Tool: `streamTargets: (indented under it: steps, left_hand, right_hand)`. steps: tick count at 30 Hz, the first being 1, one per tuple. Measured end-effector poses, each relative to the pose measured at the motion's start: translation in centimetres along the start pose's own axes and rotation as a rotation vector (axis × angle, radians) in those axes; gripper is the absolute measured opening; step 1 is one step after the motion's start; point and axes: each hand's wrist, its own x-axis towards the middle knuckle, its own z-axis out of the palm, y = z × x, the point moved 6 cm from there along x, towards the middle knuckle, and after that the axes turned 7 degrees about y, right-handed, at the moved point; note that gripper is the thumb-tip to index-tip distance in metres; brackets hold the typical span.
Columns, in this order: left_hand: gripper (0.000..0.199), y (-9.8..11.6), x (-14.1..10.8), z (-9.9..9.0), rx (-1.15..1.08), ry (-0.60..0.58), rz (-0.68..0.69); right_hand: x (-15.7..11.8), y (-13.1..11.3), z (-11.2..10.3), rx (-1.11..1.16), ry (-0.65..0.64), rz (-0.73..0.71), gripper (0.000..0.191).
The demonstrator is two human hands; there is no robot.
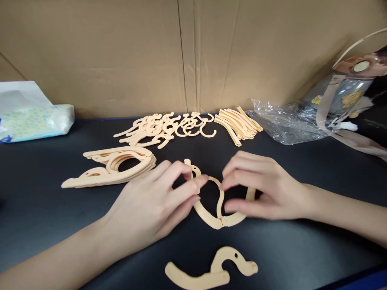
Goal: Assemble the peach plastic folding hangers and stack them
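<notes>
A cream plastic folding hanger [208,217], with two curved arms and a curved hook piece joined at the bottom, lies on the black table in front of me. My left hand [163,197] is closed on the end of its left arm, thumb and fingers pinching there. Over the right arm sits my right hand [256,185], slightly blurred, its thumb and fingers apart beside the hook piece. Its palm hides part of that arm. Closer to me lies a loose curved hanger part [199,278] with a swan-neck-shaped piece [231,257] against it.
Stacked folded hangers [133,171] lie beyond my left hand. Behind are a pile of hook parts [160,127] and a bundle of curved strips [238,125]. Clear plastic wrap [284,123] and a strapped bottle [350,94] are right, a tissue pack [36,117] left. Cardboard [121,60] stands behind.
</notes>
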Motion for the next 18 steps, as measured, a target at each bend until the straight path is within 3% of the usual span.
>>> streamTargets:
  steps: [4, 7, 9, 12, 18]
  left_hand:
    - [0.026, 0.1, -0.1, 0.7, -0.081, -0.075, -0.01]
    - [0.026, -0.5, -0.1, 0.9, -0.075, -0.042, -0.036]
    - [0.025, -0.9, -0.1, 0.8, -0.049, -0.028, -0.065]
    - [0.026, -1.2, -0.2, 0.7, -0.008, -0.028, -0.1]
    - [0.028, -1.3, -0.1, 0.1, 0.056, -0.003, -0.125]
  right_hand:
    - [-0.5, -3.9, 0.6, -0.075, -0.168, -0.148, 0.037]
    - [-1.1, -5.2, 1.1, -0.121, -0.338, -0.145, 0.023]
    - [-1.3, -5.2, 1.0, -0.157, -0.398, -0.124, 0.016]
    - [-1.2, -3.9, 0.6, -0.191, -0.47, -0.085, 0.021]
    - [-0.6, -0.8, -1.3, -0.12, -0.443, 0.059, 0.029]
